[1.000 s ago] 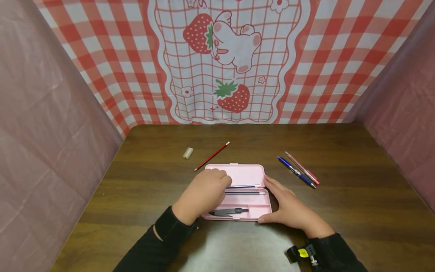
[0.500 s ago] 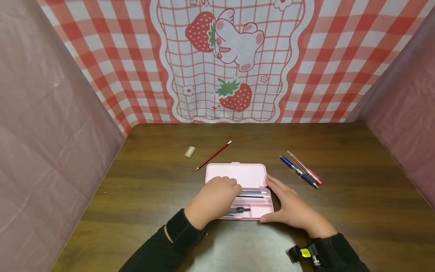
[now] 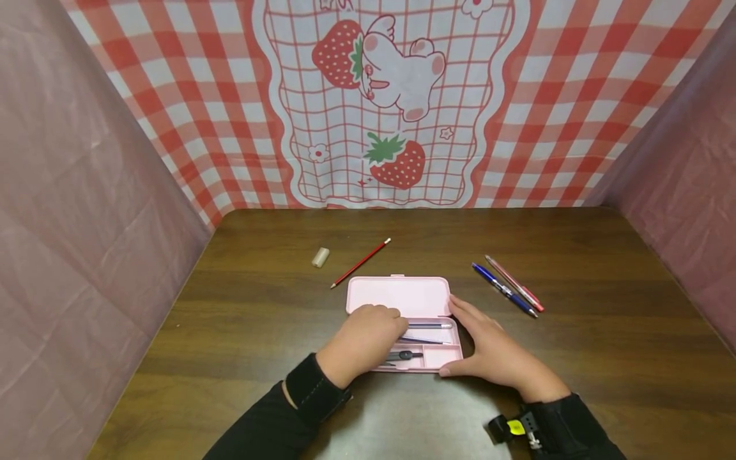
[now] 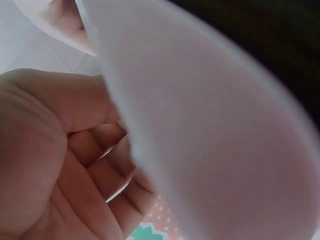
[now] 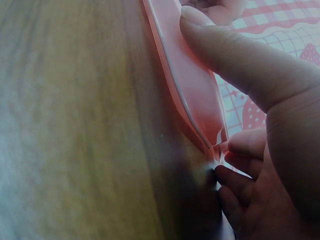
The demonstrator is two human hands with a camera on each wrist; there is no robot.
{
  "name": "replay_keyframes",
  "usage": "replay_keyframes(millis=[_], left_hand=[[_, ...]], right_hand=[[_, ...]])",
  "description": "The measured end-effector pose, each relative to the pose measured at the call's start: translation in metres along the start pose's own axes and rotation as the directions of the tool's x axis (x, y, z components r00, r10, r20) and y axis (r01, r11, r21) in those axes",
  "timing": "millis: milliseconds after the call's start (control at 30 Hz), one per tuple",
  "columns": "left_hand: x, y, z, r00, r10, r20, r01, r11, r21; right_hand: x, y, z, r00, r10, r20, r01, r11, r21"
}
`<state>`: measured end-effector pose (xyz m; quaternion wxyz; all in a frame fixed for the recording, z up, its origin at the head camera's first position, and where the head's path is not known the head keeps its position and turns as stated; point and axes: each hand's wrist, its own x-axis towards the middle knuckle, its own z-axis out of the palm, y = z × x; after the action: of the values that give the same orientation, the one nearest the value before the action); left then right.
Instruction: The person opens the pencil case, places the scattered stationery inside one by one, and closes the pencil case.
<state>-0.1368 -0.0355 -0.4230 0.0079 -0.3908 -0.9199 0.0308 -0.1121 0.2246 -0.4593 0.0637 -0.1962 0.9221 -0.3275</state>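
Note:
A pink pencil case (image 3: 399, 292) lies with its lid folded back. My left hand (image 3: 365, 338) reaches over its left half, fingers curled down at a dark pencil (image 3: 424, 340) slanting in the long compartment; the fingertips are hidden in the head view. Another dark pencil (image 3: 430, 326) lies along the hinge side. In the front compartment is a grey drawing compass (image 3: 408, 355), partly covered by the left hand. My right hand (image 3: 497, 361) grips the right end of the case, thumb at the front corner and fingers by the hinge. The right wrist view shows that thumb (image 5: 225, 55) against the pink case.
Behind the case lie a whitish eraser (image 3: 321, 257) and a red pencil (image 3: 361, 262). Farther right, a blue pen (image 3: 504, 290) lies beside a red pen (image 3: 514, 283). A checked cloth (image 3: 230, 108) hangs past the brown table's (image 3: 604, 332) back edge.
My left hand has moved right and toward me, bringing the dark pencil from the hinge edge down into the long compartment, where it now slants. The right hand keeps its grip on the case.

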Motion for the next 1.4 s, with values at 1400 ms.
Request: replay_keyframes(millis=[1400], left_hand=[[-0.0053,-0.0049,0.0007,1.0,-0.007,0.03,0.012,0.986,-0.166]], right_hand=[[0.0002,-0.0014,-0.0009,1.0,0.013,0.01,-0.013,1.0,-0.008]])
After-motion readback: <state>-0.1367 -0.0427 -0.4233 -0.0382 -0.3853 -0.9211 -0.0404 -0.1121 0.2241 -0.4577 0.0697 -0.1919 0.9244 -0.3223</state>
